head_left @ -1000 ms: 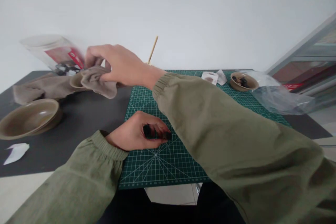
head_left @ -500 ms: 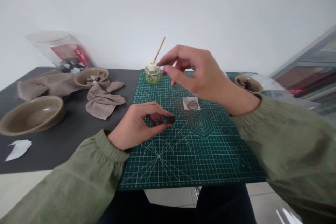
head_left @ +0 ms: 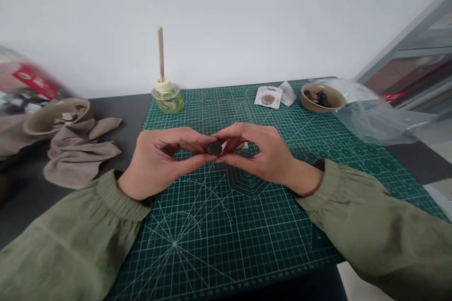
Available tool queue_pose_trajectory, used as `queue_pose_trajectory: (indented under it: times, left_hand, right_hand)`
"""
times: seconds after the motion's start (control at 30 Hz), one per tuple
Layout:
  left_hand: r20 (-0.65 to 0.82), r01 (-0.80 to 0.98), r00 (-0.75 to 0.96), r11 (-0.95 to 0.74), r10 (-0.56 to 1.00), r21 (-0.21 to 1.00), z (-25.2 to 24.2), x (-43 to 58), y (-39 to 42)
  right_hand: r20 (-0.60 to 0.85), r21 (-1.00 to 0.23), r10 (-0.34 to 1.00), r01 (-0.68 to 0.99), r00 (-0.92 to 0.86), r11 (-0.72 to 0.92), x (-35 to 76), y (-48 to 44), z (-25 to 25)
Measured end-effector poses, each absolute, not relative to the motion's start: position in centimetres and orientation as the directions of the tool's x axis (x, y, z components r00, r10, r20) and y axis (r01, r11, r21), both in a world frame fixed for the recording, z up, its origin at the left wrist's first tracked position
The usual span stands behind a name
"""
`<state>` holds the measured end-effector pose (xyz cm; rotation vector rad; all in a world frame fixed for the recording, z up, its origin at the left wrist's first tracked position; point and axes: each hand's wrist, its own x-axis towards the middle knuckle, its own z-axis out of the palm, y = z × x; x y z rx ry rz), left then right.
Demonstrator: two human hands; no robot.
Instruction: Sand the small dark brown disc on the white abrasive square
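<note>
Between the fingertips of both hands, just above the green cutting mat (head_left: 197, 263), is a small dark round disc (head_left: 214, 149); its material cannot be made out. My left hand (head_left: 158, 157) pinches it from the left, thumb below and fingers above. From the other side my right hand (head_left: 259, 150) closes thumb and fingers on its right edge. A white paper square (head_left: 243, 146) lies on the mat behind my right fingers, mostly covered by them.
At the back left of the mat stands a glass bottle (head_left: 169, 100) with a wooden stick. White packets (head_left: 268, 97), a bowl of dark pieces (head_left: 322, 99) and a clear plastic bag (head_left: 374, 120) are back right. Left are a brown cloth (head_left: 79, 155) and another bowl (head_left: 42, 120).
My right hand has come down from near the bottle to meet my left hand at the dark disc. The view has turned to the right, bringing the white packets into sight.
</note>
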<state>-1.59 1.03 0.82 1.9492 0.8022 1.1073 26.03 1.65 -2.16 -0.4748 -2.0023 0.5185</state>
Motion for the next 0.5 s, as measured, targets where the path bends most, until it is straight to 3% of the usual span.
queue_pose_trajectory:
  times: [0.27,0.5]
  left_hand:
    - [0.437,0.153,0.314,-0.499,0.843,0.853,1.2,-1.1,-1.0]
    - [0.430,0.139,0.312,-0.489,0.847,0.861,1.2,-1.1,-1.6]
  right_hand:
    - [0.698,-0.565,0.615,0.245,-0.366,0.787,26.0,-0.7,-0.4]
    - [0.713,-0.539,0.565,0.191,-0.415,0.820,26.4,-0.5,0.0]
